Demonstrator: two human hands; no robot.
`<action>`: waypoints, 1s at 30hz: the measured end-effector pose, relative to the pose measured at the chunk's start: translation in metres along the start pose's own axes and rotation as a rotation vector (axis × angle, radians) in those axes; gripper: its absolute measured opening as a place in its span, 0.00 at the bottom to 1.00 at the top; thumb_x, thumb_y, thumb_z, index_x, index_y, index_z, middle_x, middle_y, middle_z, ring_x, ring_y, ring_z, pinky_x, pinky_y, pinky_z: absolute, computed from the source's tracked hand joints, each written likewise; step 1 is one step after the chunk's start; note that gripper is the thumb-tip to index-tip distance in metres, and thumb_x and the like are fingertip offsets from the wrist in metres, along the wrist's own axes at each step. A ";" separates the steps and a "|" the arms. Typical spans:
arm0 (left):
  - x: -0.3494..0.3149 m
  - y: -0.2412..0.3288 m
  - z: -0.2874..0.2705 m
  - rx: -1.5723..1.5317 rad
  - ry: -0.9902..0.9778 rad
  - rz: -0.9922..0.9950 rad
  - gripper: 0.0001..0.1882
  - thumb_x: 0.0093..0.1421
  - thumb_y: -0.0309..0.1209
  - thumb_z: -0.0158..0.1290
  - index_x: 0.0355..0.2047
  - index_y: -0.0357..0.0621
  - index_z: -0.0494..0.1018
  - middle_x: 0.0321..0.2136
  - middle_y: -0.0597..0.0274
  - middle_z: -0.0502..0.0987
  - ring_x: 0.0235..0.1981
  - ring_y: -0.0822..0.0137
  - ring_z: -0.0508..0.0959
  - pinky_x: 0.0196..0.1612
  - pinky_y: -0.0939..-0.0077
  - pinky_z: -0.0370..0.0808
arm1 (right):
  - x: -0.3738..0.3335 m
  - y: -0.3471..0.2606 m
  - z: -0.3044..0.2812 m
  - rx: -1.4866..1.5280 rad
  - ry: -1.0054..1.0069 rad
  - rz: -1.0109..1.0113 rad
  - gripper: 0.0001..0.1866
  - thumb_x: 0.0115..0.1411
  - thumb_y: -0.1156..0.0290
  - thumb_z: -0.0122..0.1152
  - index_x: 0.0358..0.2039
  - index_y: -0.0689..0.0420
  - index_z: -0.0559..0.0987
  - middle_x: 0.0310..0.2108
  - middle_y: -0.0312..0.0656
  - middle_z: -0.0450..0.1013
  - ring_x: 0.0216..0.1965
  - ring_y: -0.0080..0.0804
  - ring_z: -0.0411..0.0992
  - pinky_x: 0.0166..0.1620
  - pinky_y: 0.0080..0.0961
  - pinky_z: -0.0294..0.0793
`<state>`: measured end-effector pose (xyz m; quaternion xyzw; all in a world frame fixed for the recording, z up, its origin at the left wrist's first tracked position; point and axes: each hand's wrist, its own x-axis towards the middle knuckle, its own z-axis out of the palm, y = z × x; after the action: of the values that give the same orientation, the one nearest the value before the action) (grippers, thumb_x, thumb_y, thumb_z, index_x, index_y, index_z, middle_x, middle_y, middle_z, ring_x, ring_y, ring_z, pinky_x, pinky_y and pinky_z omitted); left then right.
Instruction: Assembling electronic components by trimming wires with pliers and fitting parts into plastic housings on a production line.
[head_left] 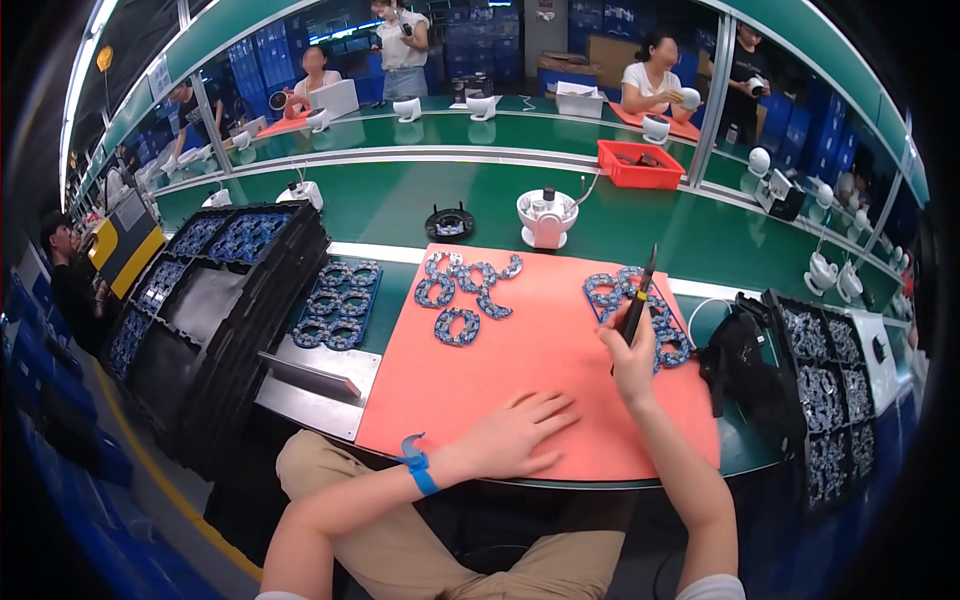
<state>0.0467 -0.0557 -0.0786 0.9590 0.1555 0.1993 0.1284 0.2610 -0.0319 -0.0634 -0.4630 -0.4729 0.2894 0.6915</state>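
Note:
My left hand point(515, 436) lies flat, fingers spread, on the salmon-pink mat point(520, 385). A blue strap point(420, 473) circles that wrist. Closed around a slim black-handled tool point(638, 305) with a yellow band, my right hand point(632, 365) holds it upright, its narrow dark tip pointing up; I cannot tell its exact kind. Behind and beside this hand is a blue panel of ring-shaped circuit boards point(672, 345), partly covered by the hand. Several loose ring-shaped circuit boards point(457, 327) are spread over the mat's far left.
Another board panel point(338, 305) lies left of the mat, near a metal fixture point(310, 380). Stacked black trays point(215, 300) rise farther left; a board tray point(825, 400) stands right. A white device housing point(547, 217) and red bin point(640, 165) are beyond. Several people work across the line.

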 end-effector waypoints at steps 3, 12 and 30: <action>-0.002 0.003 -0.002 0.023 -0.062 -0.037 0.36 0.59 0.51 0.49 0.63 0.46 0.59 0.64 0.51 0.58 0.65 0.53 0.58 0.64 0.52 0.56 | 0.031 -0.008 0.013 -0.334 0.056 -0.077 0.16 0.52 0.78 0.59 0.40 0.58 0.66 0.33 0.37 0.69 0.34 0.23 0.69 0.38 0.23 0.71; -0.009 0.016 -0.001 0.111 -0.153 -0.014 0.48 0.53 0.59 0.53 0.67 0.49 0.51 0.67 0.45 0.49 0.68 0.45 0.51 0.64 0.40 0.50 | 0.155 0.050 0.045 -1.016 -0.023 -0.603 0.22 0.48 0.73 0.66 0.44 0.58 0.71 0.46 0.48 0.72 0.61 0.54 0.60 0.51 0.45 0.66; -0.018 0.011 0.022 -0.072 -0.035 0.017 0.46 0.50 0.54 0.57 0.64 0.44 0.57 0.65 0.41 0.52 0.67 0.45 0.52 0.65 0.39 0.46 | 0.197 0.062 0.049 -1.286 -0.189 -0.772 0.21 0.44 0.85 0.59 0.41 0.57 0.70 0.42 0.47 0.63 0.47 0.50 0.64 0.42 0.43 0.64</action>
<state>0.0435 -0.0761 -0.1008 0.9583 0.1381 0.1890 0.1638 0.2941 0.1761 -0.0382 -0.5498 -0.7346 -0.2679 0.2939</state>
